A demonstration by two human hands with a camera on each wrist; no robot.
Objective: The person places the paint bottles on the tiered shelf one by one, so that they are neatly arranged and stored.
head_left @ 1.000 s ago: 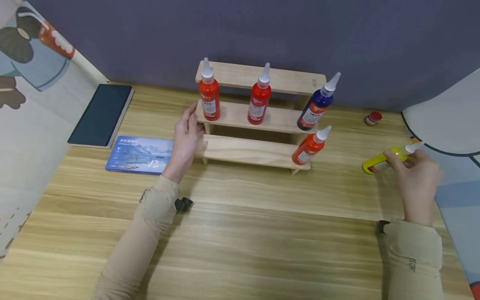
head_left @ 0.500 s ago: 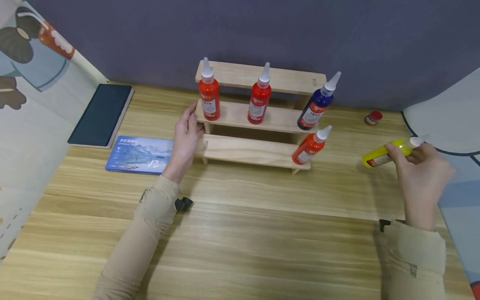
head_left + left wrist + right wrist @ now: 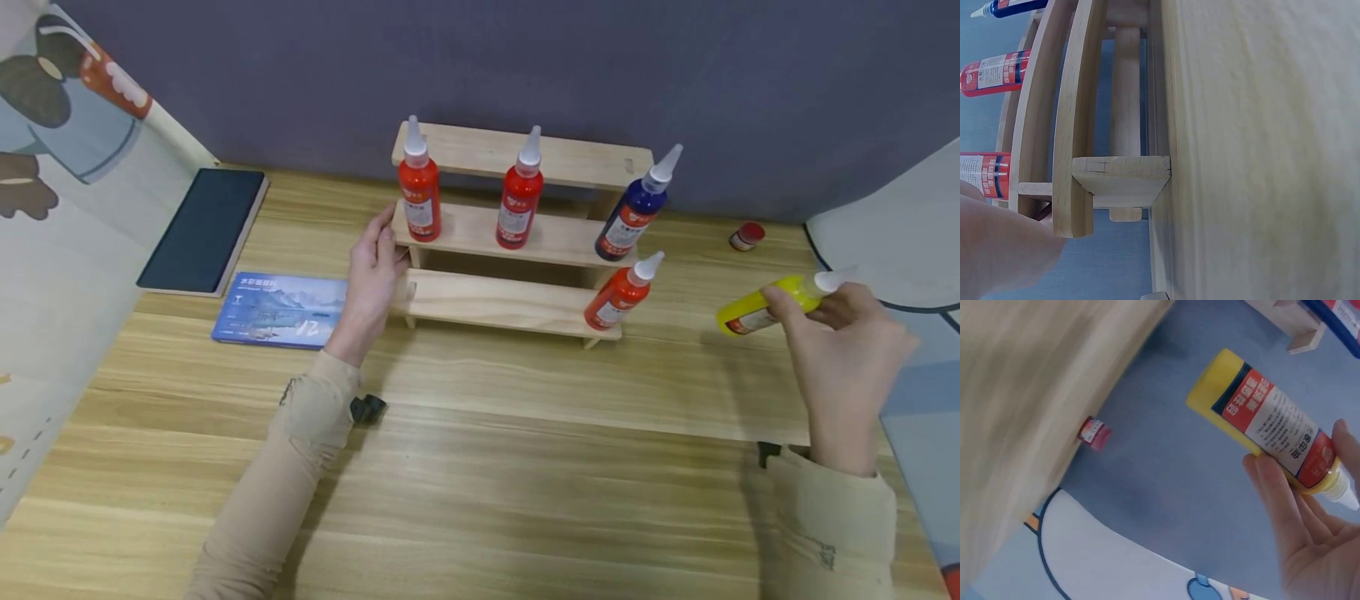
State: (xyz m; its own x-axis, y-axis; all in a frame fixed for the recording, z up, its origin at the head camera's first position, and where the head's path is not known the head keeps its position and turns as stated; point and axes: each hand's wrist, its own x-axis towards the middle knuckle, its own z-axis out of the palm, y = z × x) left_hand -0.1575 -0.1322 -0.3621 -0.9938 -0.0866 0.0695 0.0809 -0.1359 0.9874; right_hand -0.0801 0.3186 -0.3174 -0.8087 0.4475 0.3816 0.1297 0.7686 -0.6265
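In the head view, my right hand (image 3: 847, 358) holds a yellow paint bottle (image 3: 759, 310) near its white nozzle, tilted with its base toward the rack. The right wrist view shows the bottle (image 3: 1272, 422) clear of the table, between thumb and fingers. My left hand (image 3: 372, 275) grips the left end of a three-step wooden display rack (image 3: 487, 298) at its middle step. Two red paint bottles (image 3: 420, 196) and a dark blue paint bottle (image 3: 633, 217) stand on that step. An orange-red paint bottle (image 3: 618, 293) stands at the right end of the lowest step.
A small red-capped jar (image 3: 747, 237) stands at the back right of the table (image 3: 525, 467). On the left lie a dark green book (image 3: 202, 232) and a blue watercolour box (image 3: 277, 308), partly behind the left arm. A dark wall (image 3: 525, 58) rises behind the rack.
My right hand has lifted the yellow bottle from the table and moved it slightly left over the last half second. My left hand and the rack stay put.
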